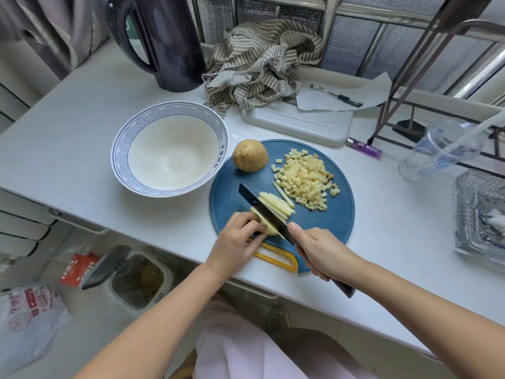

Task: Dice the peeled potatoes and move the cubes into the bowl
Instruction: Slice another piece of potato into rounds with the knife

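A round blue cutting board point(330, 222) lies on the white counter. My left hand point(240, 242) presses down on a potato piece point(269, 228) at the board's near left. My right hand point(319, 250) grips a dark cleaver point(262, 210), whose blade stands in the potato. Cut sticks point(277, 204) lie just right of the blade. A pile of potato cubes point(306, 180) covers the board's far right. A half potato point(250, 155) rests at the board's far left edge. The white bowl with a blue pattern point(169, 149) stands to the left, with no cubes in it.
A dark kettle point(161, 42), a striped cloth point(262, 67) and a white tray point(300, 123) with paper and a pen stand behind. A purple lighter point(364, 148), a plastic cup point(442, 149) and a glass dish point(481, 214) are at the right. A bin point(131, 280) sits below the counter.
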`<state>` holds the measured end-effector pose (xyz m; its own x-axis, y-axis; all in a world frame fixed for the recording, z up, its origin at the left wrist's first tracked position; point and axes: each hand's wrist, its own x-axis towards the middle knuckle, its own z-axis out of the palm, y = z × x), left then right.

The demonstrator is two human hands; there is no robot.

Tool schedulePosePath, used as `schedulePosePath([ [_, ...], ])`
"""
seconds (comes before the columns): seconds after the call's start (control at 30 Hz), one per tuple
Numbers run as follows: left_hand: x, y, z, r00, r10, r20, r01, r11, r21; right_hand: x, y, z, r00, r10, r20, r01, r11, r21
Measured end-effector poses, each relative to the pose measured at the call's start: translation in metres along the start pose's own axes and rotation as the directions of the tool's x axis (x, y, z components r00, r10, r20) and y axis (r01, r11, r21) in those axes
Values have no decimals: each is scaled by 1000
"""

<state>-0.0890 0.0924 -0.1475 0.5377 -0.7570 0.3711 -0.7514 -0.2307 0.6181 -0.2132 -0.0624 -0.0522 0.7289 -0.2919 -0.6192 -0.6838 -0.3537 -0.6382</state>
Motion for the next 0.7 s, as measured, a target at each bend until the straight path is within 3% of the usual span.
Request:
schedulePosePath([
  [0.7,1,1,-2,999,12,45,-13,1000,12,-5,-20,15,999,-43,-24,38,985,-169],
])
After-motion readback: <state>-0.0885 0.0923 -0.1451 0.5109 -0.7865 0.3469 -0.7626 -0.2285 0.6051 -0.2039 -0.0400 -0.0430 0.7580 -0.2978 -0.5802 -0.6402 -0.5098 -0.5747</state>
